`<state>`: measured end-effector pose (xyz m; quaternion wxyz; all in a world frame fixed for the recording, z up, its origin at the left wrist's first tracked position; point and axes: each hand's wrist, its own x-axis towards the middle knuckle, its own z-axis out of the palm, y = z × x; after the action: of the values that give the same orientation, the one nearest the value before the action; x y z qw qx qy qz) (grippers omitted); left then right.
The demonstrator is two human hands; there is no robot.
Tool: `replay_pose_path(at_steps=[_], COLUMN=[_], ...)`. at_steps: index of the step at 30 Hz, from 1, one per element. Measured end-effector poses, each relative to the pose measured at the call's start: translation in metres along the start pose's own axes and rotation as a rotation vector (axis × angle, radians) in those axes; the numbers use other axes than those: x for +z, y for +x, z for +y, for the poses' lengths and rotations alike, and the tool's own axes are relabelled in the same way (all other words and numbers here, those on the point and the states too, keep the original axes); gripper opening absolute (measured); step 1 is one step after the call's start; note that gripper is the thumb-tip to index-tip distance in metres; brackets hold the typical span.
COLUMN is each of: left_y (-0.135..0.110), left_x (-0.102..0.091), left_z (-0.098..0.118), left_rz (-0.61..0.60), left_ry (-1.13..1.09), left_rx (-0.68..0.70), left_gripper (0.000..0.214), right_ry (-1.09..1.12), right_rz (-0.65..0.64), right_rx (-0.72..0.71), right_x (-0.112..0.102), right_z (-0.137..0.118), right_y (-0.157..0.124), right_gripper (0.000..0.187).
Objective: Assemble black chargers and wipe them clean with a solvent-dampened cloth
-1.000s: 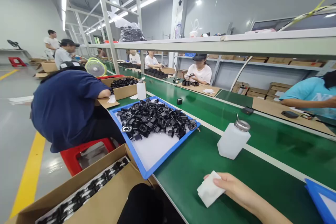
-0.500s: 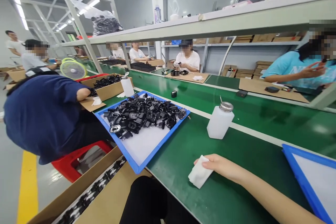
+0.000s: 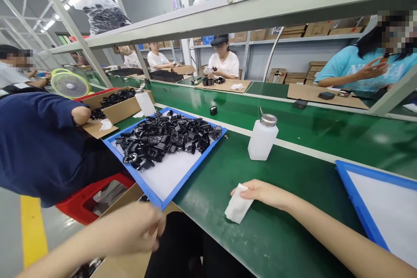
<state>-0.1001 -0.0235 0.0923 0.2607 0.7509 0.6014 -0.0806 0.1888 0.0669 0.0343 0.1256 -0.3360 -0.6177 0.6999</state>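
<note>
In my right hand [image 3: 257,192] is a folded white cloth [image 3: 239,204], pinched between thumb and fingers at the green bench top. My left hand [image 3: 141,228] is in front of the bench edge, near the close corner of a blue-rimmed tray [image 3: 190,171]. Its fingers are curled and a little blurred; whatever they hold, if anything, is hidden. Many small black plastic housings [image 3: 174,137] lie heaped on that tray's white lining. Beyond my right hand stands a white dispenser bottle [image 3: 262,141] with a metal top.
A second blue-rimmed tray [image 3: 361,208] lies at the right. Below my left arm is a cardboard box [image 3: 125,265]. A person in navy [image 3: 42,139] sits close on my left by a red stool [image 3: 87,193]. Co-workers sit across the bench under an overhead shelf [image 3: 195,17].
My left hand and forearm have come into view at the lower left. The view has shifted, so most things sit further left. My right hand still holds the cloth.
</note>
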Motion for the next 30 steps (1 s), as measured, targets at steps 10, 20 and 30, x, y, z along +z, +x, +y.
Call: replay_pose_path(at_steps=[10,20,30], left_y=[0.235,0.356,0.31], left_x=[-0.104,-0.118,-0.124], left_z=[0.067,0.075,0.094], left_rz=[0.469,0.36,0.457], left_ry=[0.24,0.13,0.064], left_rx=[-0.045,0.015,0.236], left_gripper=[0.027,0.031,0.035], right_ry=[0.007,-0.251,-0.187], right_rz=[-0.058,-0.085,-0.08], right_rx=[0.033,0.063,-0.01], right_x=[-0.002,-0.004,-0.004], right_z=[0.006,0.011,0.009], right_y=[0.001,0.001,0.002], right_gripper=[0.039,0.029,0.033])
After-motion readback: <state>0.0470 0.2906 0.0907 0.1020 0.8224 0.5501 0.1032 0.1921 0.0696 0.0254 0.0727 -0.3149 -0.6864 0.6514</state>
